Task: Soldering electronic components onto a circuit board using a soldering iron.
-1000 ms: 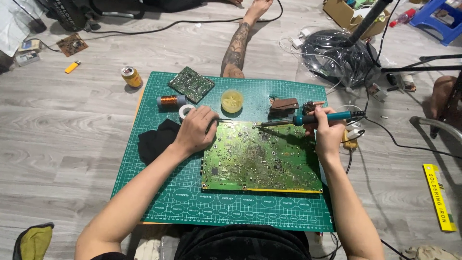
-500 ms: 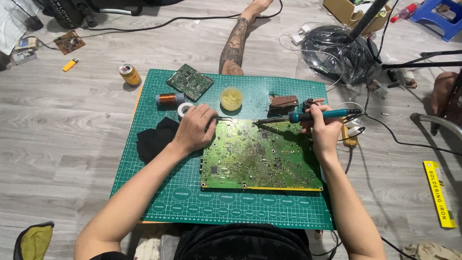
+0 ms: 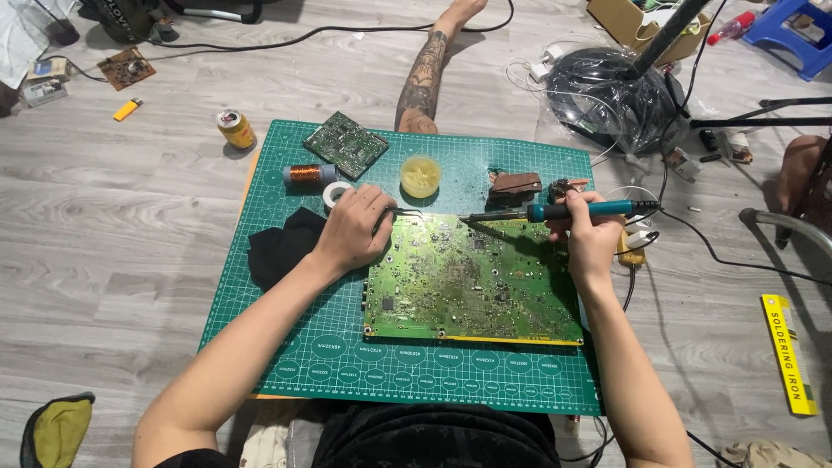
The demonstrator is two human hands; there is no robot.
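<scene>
A large green circuit board (image 3: 472, 282) lies on a green cutting mat (image 3: 347, 364) on the floor. My left hand (image 3: 354, 227) rests at the board's upper left corner and pinches thin tweezers (image 3: 406, 211) that point right. My right hand (image 3: 589, 232) grips a teal soldering iron (image 3: 555, 211); its dark tip hangs just above the board's upper edge, pointing left. A cable runs right from the iron's handle.
On the mat sit a small green board (image 3: 347, 143), a copper wire spool (image 3: 307, 176), a tape roll (image 3: 334, 192), a yellow flux tub (image 3: 420, 175), a black cloth (image 3: 282, 243) and a brown stand (image 3: 515, 183). A can (image 3: 236, 130), a lighter (image 3: 127, 109), a tattooed leg (image 3: 425, 78) and a yellow box (image 3: 789, 351) lie around.
The view has shifted slightly. Both hands stay at the board's upper edge, and the iron's tip has barely moved.
</scene>
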